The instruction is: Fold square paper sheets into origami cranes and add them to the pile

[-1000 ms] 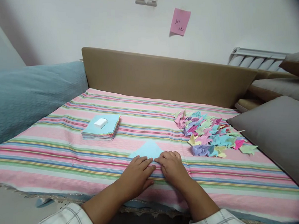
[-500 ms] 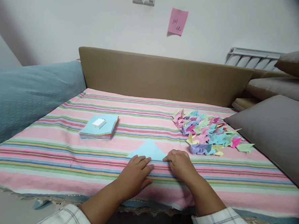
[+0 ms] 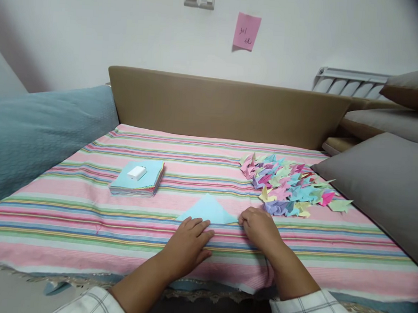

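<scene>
Paper, tip forward, long edge crosswise

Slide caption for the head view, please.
Left grip on a folded blue sheet, right grip at its right corner.

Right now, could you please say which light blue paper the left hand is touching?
The triangle, its near edge under the left hand. The top sheet on the stack lies beneath the white charger; others are in the origami pile.
</scene>
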Motion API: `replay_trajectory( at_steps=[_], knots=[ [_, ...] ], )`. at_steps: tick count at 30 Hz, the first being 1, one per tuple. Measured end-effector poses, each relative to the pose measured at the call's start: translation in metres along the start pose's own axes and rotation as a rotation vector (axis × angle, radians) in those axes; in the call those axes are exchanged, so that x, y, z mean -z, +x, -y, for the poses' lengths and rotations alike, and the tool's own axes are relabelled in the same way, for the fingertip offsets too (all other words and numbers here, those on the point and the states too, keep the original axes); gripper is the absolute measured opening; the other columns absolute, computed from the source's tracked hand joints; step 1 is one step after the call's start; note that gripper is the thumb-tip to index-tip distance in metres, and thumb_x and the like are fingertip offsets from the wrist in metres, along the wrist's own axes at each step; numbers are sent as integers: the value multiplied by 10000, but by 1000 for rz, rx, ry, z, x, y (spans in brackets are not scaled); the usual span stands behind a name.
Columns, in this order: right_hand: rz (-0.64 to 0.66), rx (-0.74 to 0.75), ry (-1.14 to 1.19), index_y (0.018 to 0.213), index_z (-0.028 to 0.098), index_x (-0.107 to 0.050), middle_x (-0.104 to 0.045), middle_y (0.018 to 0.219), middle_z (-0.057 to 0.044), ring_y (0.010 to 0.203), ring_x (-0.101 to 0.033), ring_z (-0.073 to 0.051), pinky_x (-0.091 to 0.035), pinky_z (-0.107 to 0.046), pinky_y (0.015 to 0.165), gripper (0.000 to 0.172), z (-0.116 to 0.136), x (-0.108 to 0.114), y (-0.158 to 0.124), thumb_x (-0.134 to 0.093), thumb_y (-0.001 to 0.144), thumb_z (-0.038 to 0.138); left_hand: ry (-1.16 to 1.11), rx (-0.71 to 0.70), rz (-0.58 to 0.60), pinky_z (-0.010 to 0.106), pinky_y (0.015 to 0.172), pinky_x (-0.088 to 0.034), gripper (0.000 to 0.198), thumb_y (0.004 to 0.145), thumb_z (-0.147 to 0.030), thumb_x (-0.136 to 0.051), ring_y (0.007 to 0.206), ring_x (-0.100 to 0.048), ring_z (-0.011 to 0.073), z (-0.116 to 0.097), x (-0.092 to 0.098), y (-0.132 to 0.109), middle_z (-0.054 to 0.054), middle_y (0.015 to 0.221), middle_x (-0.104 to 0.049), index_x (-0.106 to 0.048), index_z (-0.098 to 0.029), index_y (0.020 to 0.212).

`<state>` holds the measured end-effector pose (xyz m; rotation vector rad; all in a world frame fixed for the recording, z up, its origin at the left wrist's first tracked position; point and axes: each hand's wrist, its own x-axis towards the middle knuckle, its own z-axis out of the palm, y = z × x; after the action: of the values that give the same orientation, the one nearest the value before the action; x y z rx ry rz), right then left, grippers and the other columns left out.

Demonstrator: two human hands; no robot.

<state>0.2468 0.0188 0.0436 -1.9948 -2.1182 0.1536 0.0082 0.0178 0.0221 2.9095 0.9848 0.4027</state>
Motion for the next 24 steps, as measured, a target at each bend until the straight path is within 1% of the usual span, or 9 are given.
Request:
replay_trajectory(
  at_steps=[2,5,8,10,12,14,16,19,24],
  knots=[
    [-123,25,27,788,195,-650,-634,855,-52,853,-525,-192,-307,-295,761,242,9,-3,-1,-440,768,75,0,-3,-14,496,1004,-341,420,804,-342,-607,1176,-464,273,0,-1,0,76,1311,-517,-501,-253,1201],
    [-226,135,76,831,201,-621,-605,912,-46,898,-487,-195,-287,-310,822,255,25,-7,-3,-431,740,58,2,-7,-23,492,1000,-345,423,797,-338,-617,1169,-466,270,1,-2,0,71,1301,-523,-504,-253,1196],
    [-359,127,85,813,196,-587,-588,930,-50,920,-474,-202,-262,-341,866,230,35,-7,-5,-436,709,57,5,-2,-15,500,995,-347,438,792,-337,-623,1170,-462,277,1,-1,0,68,1310,-516,-498,-251,1203],
    [-398,136,110,821,199,-577,-593,941,-48,923,-478,-200,-250,-353,884,232,39,-5,-6,-432,706,59,6,2,-3,502,994,-346,446,791,-340,-624,1174,-459,281,0,-1,-1,71,1317,-511,-494,-250,1208],
    [-343,203,130,837,207,-588,-610,939,-35,924,-488,-191,-231,-360,907,247,41,-5,-7,-432,716,60,6,1,-3,499,996,-344,443,794,-344,-621,1173,-459,279,0,0,0,76,1316,-509,-495,-250,1209],
    [-234,288,122,871,220,-612,-627,928,-21,925,-497,-183,-209,-364,926,259,43,-9,-7,-445,739,73,5,1,-9,494,993,-347,439,798,-350,-617,1170,-461,275,0,0,0,81,1312,-512,-499,-251,1208],
    [-141,313,84,932,237,-629,-631,929,-20,929,-501,-184,-202,-369,924,263,45,-16,-7,-471,768,107,2,3,-11,492,989,-351,443,797,-352,-617,1170,-461,274,-1,0,0,82,1307,-515,-499,-251,1212],
    [-75,263,27,1033,252,-624,-616,966,-38,942,-504,-191,-222,-365,899,304,46,-28,-5,-495,784,134,-2,5,-11,491,992,-350,453,790,-350,-624,1172,-458,273,0,0,0,77,1304,-519,-497,-250,1214],
    [-59,174,-17,1108,259,-608,-604,1008,-62,949,-509,-216,-253,-367,863,353,46,-34,-2,-473,804,142,-4,9,-3,491,1001,-344,450,790,-340,-624,1181,-451,275,0,0,-1,76,1315,-510,-498,-247,1212]
  ],
)
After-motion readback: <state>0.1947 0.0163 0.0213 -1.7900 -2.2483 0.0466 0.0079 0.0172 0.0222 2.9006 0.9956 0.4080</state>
